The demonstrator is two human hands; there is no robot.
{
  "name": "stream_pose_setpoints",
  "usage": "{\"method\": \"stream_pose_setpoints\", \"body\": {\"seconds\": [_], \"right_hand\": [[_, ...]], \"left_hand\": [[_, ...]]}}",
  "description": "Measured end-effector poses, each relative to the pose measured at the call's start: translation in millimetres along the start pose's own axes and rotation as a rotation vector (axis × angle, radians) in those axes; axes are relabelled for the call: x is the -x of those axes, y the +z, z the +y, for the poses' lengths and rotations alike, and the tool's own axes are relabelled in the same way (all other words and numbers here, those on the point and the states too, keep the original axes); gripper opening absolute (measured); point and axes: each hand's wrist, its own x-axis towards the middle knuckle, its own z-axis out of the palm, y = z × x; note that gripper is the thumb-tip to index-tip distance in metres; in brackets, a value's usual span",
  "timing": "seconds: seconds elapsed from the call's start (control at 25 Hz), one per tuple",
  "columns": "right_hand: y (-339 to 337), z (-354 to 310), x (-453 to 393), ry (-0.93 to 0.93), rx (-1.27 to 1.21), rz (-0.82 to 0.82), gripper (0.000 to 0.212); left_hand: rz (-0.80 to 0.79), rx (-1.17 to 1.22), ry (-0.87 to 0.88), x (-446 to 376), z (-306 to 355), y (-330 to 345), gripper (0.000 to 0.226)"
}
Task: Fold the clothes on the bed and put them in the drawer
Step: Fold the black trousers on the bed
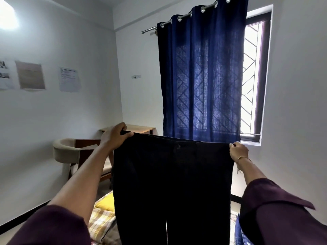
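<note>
A pair of dark trousers [172, 183] hangs in front of me, held up in the air by the waistband, legs dropping out of the frame's bottom edge. My left hand [115, 135] grips the waistband's left corner with curled fingers. My right hand [238, 151] pinches the right corner; a thin bracelet circles that wrist. The bed [101, 221] shows only as a strip of checked and yellow bedding low down, behind the trousers. A blue patterned cloth [241, 234] peeks out at the lower right. No drawer is in view.
A beige tub chair [68, 152] stands by the left wall with a wooden table [141, 129] behind it. A dark blue curtain [201, 76] covers most of the window [251, 85] ahead. Papers [31, 75] are stuck on the left wall.
</note>
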Motion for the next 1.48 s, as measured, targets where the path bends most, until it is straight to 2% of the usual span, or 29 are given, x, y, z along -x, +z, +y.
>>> {"method": "stream_pose_setpoints", "body": {"seconds": [0.16, 0.24, 0.4, 0.48, 0.52, 0.6, 0.68, 0.76, 0.84, 0.88, 1.0, 1.12, 1.24, 1.32, 1.44, 1.48], "right_hand": [[-3.3, -6.6, 0.3, -0.004, 0.005, -0.048, 0.024], [-6.3, -5.6, 2.4, -0.006, -0.003, -0.032, 0.021], [-13.0, -22.1, -4.7, -0.038, -0.095, 0.032, 0.018], [-13.1, -31.4, -7.3, -0.033, -0.106, 0.040, 0.020], [-14.3, -35.9, -6.5, -0.035, -0.104, 0.052, 0.019], [-16.1, -38.1, -8.5, -0.003, -0.144, 0.039, 0.016], [-18.3, -34.3, -15.5, 0.069, -0.178, -0.079, 0.015], [-17.7, -28.9, -22.6, 0.216, -0.188, -0.151, 0.009], [-13.0, -38.0, -14.7, 0.327, -0.219, -0.105, 0.027], [-9.9, -49.8, -5.6, 0.317, -0.196, -0.054, 0.029], [7.0, -94.6, 13.0, 0.134, -0.050, 0.041, 0.029], [31.8, -142.9, 43.0, -0.158, -0.064, -0.067, 0.015], [55.7, -169.0, 74.9, -0.447, 0.028, -0.204, 0.014], [59.7, -172.2, 86.8, -0.497, 0.035, -0.186, 0.021], [54.3, -167.7, 86.4, -0.425, -0.045, -0.100, 0.035], [51.2, -168.1, 86.9, -0.394, -0.077, -0.071, 0.034]], "left_hand": [[-0.097, -0.205, -0.042, -4.1, -4.1, 5.7, 0.029], [-0.063, -0.200, -0.032, -4.2, 4.2, 6.8, 0.033], [0.128, -0.068, -0.128, -5.8, 14.8, 3.9, 0.034], [0.113, -0.080, -0.166, -5.4, 19.4, 1.0, 0.035], [0.084, -0.026, -0.184, -4.6, 19.4, 1.2, 0.035], [0.018, 0.282, -0.266, -6.8, 14.7, 1.4, 0.035], [-0.168, 0.659, -0.481, -10.2, 11.2, -7.6, 0.029], [-0.342, 0.840, -0.668, -11.2, 9.0, -8.8, 0.030], [-0.325, 0.967, -0.736, -11.5, 22.1, 0.2, 0.026], [-0.285, 1.012, -0.751, -12.0, 34.3, 6.2, 0.026], [-0.204, 1.094, -0.717, -14.2, 79.7, 26.5, 0.030], [-0.163, 0.977, -0.546, -20.4, 113.8, 48.1, 0.021], [-0.127, 0.783, -0.387, -14.3, 135.9, 59.8, 0.019], [-0.151, 0.799, -0.372, -10.0, 138.2, 60.7, 0.011], [-0.261, 0.985, -0.415, -4.2, 140.4, 51.8, 0.021], [-0.272, 1.051, -0.412, -1.0, 143.4, 46.5, 0.021]]}}
